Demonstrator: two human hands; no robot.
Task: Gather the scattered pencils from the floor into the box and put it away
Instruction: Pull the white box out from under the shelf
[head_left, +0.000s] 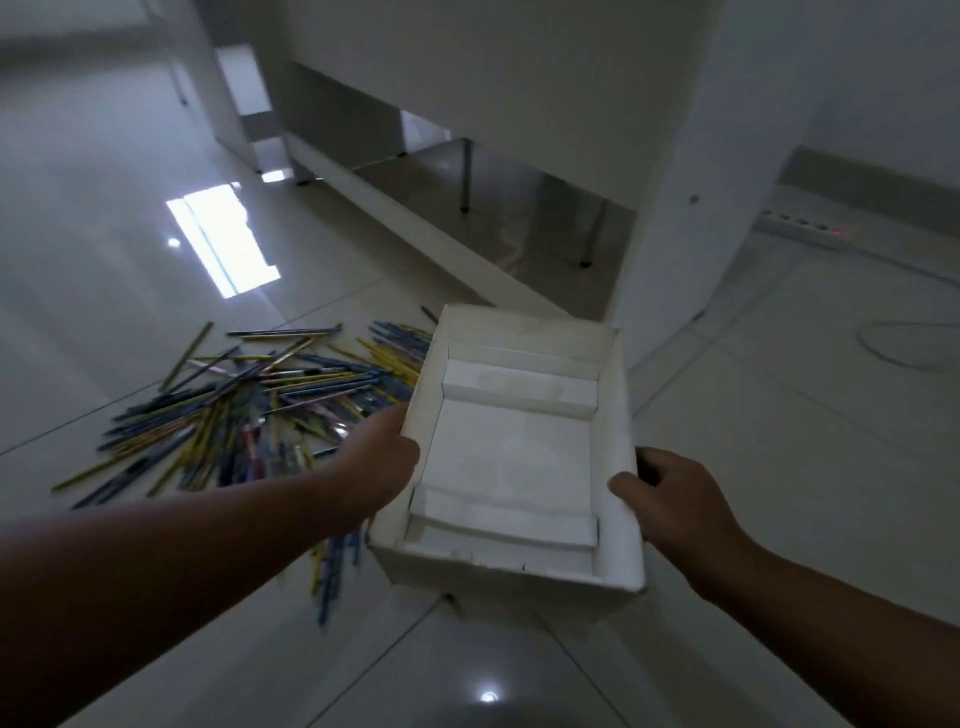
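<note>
An open white cardboard box (519, 457) is held above the floor, with nothing inside but folded flaps at both ends. My left hand (376, 467) grips its left wall, thumb over the rim. My right hand (670, 499) grips the right wall, thumb inside the rim and fingers curled round the outside. A heap of several scattered pencils (249, 410), mostly blue and yellow, lies on the floor to the left of the box and partly under my left forearm.
The floor is glossy white tile (779, 467) with light reflections. A white cabinet on thin metal legs (467, 176) stands behind the pencils. A white pillar (691, 182) rises behind the box. A power strip (810, 223) and a cable (883, 358) lie at the right.
</note>
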